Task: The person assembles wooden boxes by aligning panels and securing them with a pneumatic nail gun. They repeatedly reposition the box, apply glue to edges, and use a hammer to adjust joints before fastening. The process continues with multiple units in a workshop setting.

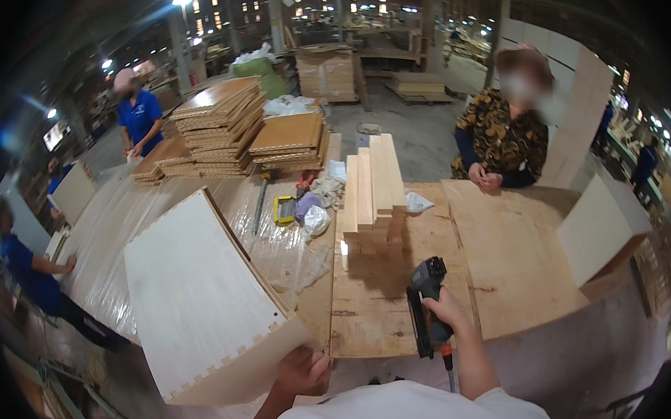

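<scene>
My right hand (448, 310) is wrapped round the handle of a black pneumatic nail gun (426, 279). An air hose with an orange fitting (446, 351) hangs from the tool's grip. On the left a white wooden drawer box (194, 287) with finger-jointed corners rests tilted on the table. My left hand (305, 369) is closed at its near right corner, fingers curled against the wood; part of the grip is hidden. Beyond the nail gun, pale wood strips (372, 180) lie stacked.
Brown panels (219, 124) stand in piles at the back left. A yellow tape measure (284, 209), a screwdriver (261, 202) and rags (327, 191) lie mid-table. Another white box (602, 228) stands at right. A person (507, 122) is across the table; others work at left.
</scene>
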`<state>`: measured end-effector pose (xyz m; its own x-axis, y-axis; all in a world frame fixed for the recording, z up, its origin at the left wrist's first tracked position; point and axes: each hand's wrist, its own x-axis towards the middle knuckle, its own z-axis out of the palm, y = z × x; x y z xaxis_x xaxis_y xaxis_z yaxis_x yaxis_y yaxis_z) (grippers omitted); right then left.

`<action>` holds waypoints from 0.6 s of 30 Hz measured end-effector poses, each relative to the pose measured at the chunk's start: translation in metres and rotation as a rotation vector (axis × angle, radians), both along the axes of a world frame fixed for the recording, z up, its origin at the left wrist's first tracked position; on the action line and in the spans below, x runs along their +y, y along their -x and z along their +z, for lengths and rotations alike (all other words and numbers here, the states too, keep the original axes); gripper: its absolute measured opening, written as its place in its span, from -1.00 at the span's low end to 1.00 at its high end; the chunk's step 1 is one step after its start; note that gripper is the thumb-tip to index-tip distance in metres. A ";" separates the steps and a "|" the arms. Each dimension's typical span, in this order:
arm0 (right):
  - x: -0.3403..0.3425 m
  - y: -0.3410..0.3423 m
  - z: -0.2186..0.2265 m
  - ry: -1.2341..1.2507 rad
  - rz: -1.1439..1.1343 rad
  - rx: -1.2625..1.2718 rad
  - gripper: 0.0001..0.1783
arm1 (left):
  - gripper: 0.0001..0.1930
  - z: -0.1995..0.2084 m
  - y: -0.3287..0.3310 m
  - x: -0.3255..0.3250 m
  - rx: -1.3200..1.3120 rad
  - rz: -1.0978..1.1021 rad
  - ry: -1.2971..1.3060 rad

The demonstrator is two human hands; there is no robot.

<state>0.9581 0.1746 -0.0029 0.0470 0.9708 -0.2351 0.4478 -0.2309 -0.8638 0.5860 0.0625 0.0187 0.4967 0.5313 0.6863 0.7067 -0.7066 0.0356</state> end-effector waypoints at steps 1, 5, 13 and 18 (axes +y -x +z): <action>0.001 0.000 0.002 -0.003 -0.004 -0.006 -0.65 | -0.84 -0.002 0.002 -0.002 -0.028 -0.017 0.069; -0.001 0.007 0.003 0.002 -0.033 -0.027 -0.63 | -0.87 0.011 0.017 -0.029 -0.211 0.013 0.114; -0.005 0.016 0.011 0.009 -0.055 -0.043 -0.58 | -0.80 0.094 0.125 -0.138 -0.634 0.294 -0.507; -0.012 0.030 0.020 0.022 -0.082 -0.086 -0.57 | -0.56 0.075 0.153 -0.144 -0.933 0.721 -0.328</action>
